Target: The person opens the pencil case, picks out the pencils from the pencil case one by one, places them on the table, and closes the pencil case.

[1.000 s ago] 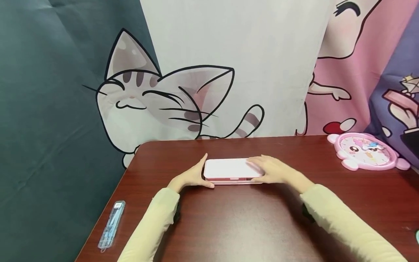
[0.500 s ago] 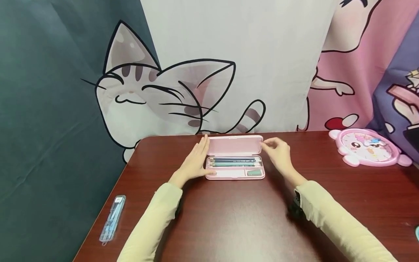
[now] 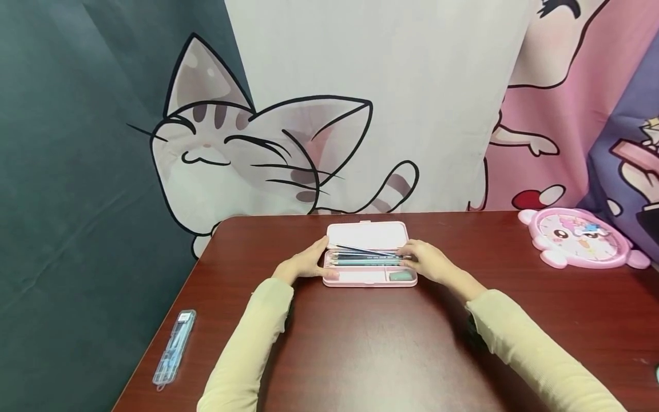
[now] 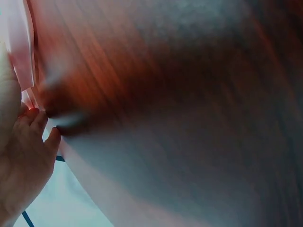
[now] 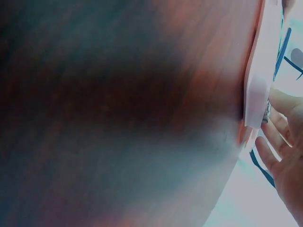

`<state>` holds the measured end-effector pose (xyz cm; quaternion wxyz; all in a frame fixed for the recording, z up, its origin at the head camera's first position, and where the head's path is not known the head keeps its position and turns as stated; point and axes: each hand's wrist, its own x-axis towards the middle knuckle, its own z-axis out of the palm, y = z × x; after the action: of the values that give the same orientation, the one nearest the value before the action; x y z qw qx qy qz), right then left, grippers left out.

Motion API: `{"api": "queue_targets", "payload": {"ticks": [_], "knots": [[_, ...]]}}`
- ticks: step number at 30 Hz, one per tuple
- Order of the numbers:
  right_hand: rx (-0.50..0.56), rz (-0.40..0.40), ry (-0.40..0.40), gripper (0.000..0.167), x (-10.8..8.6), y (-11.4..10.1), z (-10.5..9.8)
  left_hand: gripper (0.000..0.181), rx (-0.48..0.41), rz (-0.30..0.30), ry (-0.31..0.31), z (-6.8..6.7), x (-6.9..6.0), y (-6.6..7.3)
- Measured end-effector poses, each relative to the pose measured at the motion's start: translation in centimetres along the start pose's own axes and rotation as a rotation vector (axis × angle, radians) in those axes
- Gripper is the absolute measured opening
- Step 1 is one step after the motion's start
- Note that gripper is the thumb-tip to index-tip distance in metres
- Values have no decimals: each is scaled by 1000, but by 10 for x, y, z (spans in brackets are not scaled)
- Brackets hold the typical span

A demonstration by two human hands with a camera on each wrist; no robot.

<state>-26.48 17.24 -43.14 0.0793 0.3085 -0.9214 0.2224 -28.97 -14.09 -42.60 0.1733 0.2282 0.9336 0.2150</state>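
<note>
A pink pencil case (image 3: pixel 360 277) lies open on the table, its lid (image 3: pixel 368 233) folded back. Several pencils (image 3: pixel 360 261) lie in its rear compartment, and a green eraser (image 3: pixel 401 276) sits front right. My left hand (image 3: pixel 305 264) rests at the case's left end, thumb on the front corner. At the right end, my right hand (image 3: pixel 429 262) pinches a dark pencil (image 3: pixel 362 250), which slants above the others. In the right wrist view, my right hand (image 5: pixel 288 151) is beside the case's side wall (image 5: pixel 261 71); in the left wrist view, my left hand (image 4: pixel 28 161) is partly cut off.
A clear blue plastic case (image 3: pixel 175 349) lies at the table's left edge. The pink animal-shaped clock (image 3: pixel 582 240) is at the back right. A curtain with a cartoon cat (image 3: pixel 231 160) hangs behind the table (image 3: pixel 360 355).
The case went from closed to open, and its lid now lies further back. My right hand moved from the lid to the pencils and took hold of one, whose left end is raised.
</note>
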Motion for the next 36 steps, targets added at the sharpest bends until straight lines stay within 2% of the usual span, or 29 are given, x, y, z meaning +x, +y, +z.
{"api": "queue_targets", "payload": {"ticks": [6, 11, 15, 20, 24, 29, 32, 36], "knots": [[1, -36, 18, 14, 1, 1, 0, 106, 36, -41, -16, 0, 1, 0], [91, -43, 171, 12, -2, 10, -6, 107, 61, -107, -31, 0, 1, 6], [136, -6, 273, 11, -11, 20, -22, 107, 54, -114, -24, 1, 0, 6], [115, 49, 328, 10, -31, 42, -51, 106, 58, -104, -7, 1, 0, 4], [67, 97, 335, 11, -53, 68, -68, 106, 55, -91, -10, 1, 1, 3], [48, 198, 297, 11, -75, 101, -83, 106, 50, -78, 1, -4, 2, 5], [72, 254, 272, 12, -88, 115, -82, 106, 41, -83, 0, -5, 2, 6], [84, 283, 236, 13, -99, 125, -71, 105, 45, -85, -11, -2, 1, 8]]}}
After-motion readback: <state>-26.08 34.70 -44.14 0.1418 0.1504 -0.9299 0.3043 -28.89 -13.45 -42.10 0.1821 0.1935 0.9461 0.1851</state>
